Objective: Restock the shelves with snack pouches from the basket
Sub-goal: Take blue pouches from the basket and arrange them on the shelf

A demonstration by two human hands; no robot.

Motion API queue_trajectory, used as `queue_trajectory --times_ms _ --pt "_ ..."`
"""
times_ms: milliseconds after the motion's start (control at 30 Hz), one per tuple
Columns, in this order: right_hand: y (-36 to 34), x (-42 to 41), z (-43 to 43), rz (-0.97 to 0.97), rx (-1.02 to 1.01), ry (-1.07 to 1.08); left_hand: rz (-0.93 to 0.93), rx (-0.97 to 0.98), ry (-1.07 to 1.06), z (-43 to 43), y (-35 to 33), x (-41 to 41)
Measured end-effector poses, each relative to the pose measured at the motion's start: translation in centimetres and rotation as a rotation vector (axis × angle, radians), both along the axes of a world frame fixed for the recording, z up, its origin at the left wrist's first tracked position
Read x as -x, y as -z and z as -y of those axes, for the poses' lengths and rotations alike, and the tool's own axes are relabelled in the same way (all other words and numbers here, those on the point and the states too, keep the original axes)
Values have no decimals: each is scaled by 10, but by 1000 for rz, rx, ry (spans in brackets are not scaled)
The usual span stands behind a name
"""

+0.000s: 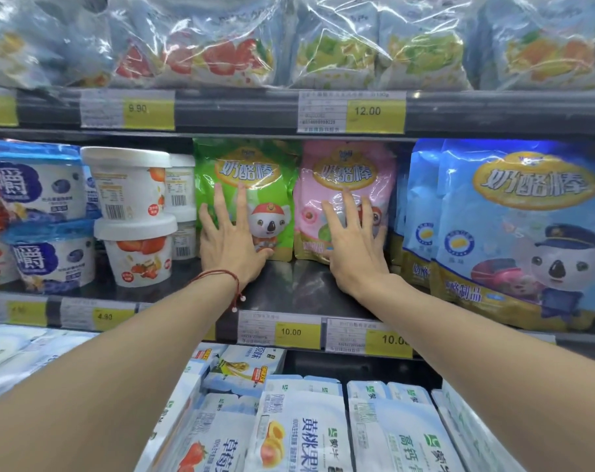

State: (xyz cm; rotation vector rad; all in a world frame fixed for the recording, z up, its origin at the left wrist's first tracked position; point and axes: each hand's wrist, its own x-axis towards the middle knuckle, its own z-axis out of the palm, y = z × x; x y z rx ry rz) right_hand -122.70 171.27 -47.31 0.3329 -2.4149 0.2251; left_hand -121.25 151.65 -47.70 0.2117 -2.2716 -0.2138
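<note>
Mid shelf [289, 287]: 1 green pouch [255, 158], 1 pink pouch [347, 155], 2 blue pouches [514, 216] visible. Tubs: 4 white tubs [129, 185] in 2 stacks of 2, plus 2 blue-lid tubs [40, 185]. 2 hands, left hand [233, 240] & right hand [354, 247]; price tags [352, 112] w/ readable nos.: 2 on upper rail, 3 on lower.

Top-shelf bags [221, 46] blurred w/ glare; price tag [352, 112] print unreadable; left hand [233, 240] covers pt of green pouch [255, 155].

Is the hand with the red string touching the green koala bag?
Touching. The head view shows the left hand pressed flat against the front of the green pouch, with no gap between them.
</note>
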Motion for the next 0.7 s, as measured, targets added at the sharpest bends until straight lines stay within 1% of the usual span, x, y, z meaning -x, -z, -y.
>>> queue_trajectory --times_ms 167,433,567,700 --pt "-2 0 0 -13 12 -24 -4 34 -26 3 1 5" --pt "-3 -18 -6 25 24 -86 -5 -39 66 1 -4 -11" --pt "-7 -41 -10 4 23 -191 46 54 88 -3 -7 -29" --pt "-10 -74 -19 -79 91 -315 51 -17 182 -26 -13 -51"
